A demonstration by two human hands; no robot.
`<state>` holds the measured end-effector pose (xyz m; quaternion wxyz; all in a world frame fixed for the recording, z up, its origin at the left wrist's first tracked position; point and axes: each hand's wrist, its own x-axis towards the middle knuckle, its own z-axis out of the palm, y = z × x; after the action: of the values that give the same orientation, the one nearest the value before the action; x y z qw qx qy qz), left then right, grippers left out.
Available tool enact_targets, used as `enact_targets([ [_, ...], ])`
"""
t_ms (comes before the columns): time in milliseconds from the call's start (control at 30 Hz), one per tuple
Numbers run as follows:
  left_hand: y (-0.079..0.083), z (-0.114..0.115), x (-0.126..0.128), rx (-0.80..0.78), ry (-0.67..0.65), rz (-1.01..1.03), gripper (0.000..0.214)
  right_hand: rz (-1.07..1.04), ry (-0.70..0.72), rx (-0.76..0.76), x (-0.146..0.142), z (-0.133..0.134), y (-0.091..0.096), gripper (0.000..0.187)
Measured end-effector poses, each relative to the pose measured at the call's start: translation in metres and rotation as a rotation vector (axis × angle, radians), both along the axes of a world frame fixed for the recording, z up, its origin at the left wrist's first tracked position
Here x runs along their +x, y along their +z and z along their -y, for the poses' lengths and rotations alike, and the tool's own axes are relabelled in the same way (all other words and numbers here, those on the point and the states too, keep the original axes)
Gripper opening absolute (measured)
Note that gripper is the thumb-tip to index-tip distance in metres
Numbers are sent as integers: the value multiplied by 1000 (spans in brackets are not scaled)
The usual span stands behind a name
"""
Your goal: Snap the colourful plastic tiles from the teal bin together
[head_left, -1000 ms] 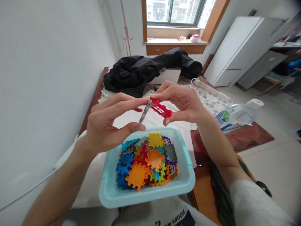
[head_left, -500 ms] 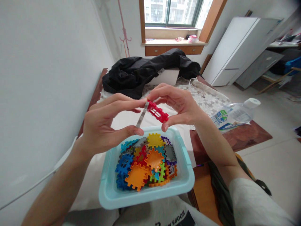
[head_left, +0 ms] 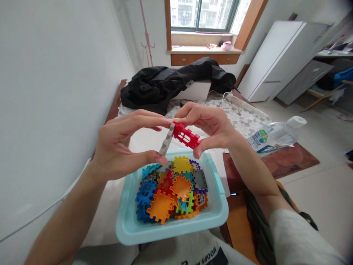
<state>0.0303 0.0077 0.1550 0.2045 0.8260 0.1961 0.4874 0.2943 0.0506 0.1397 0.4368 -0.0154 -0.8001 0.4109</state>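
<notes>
My left hand [head_left: 129, 141] pinches a grey toothed building tile [head_left: 167, 139], seen nearly edge-on, between thumb and fingers. In my right hand [head_left: 206, 125] is a red building tile [head_left: 186, 135] with a window lattice, gripped by its ends. The two tiles meet at an angle at their upper edges, where the fingertips of both hands come together; whether the teeth interlock I cannot tell. Just below them stands a light blue plastic tub [head_left: 121, 217], holding many loose toothed tiles, among them an orange tile [head_left: 160, 207] and a yellow tile [head_left: 182, 164].
Black cloth [head_left: 154, 88] lies across the far part of the table, by a white box [head_left: 198, 91]. A clear plastic bottle [head_left: 278, 134] lies on its side at the right, near the table edge. A white wall [head_left: 55, 92] runs along the left.
Both tiles have dipped slightly and turned a little, showing more of the grey tile's toothed edge. The right hand has shifted slightly downward; the tub stays put.
</notes>
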Motion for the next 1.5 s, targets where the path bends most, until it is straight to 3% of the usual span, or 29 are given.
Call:
enact_targets([
  [233,2,0,7,-14,41,63,52,-28,-87,59,-1,-5,-7,61],
  [400,4,7,9,-13,103,-14,40,10,-128,53,1,-4,-7,64],
  [667,5,5,3,-13,78,-55,47,93,-139,-4,2,2,-3,75],
  [833,3,3,2,-21,69,-91,55,112,-148,42,2,6,-2,65],
  [967,2,3,0,-26,13,-95,45,137,-190,91,4,12,1,57],
  [1100,9,7,-1,-6,-93,-123,34,175,-72,145,7,14,6,33],
  [1200,18,11,-2,-49,-167,-259,30,275,74,134,9,13,12,25],
  [1367,29,15,-5,-295,-186,-580,29,539,270,59,8,10,16,19],
  [1500,27,18,-6,-455,-190,-788,32,686,282,54,2,11,13,19],
])
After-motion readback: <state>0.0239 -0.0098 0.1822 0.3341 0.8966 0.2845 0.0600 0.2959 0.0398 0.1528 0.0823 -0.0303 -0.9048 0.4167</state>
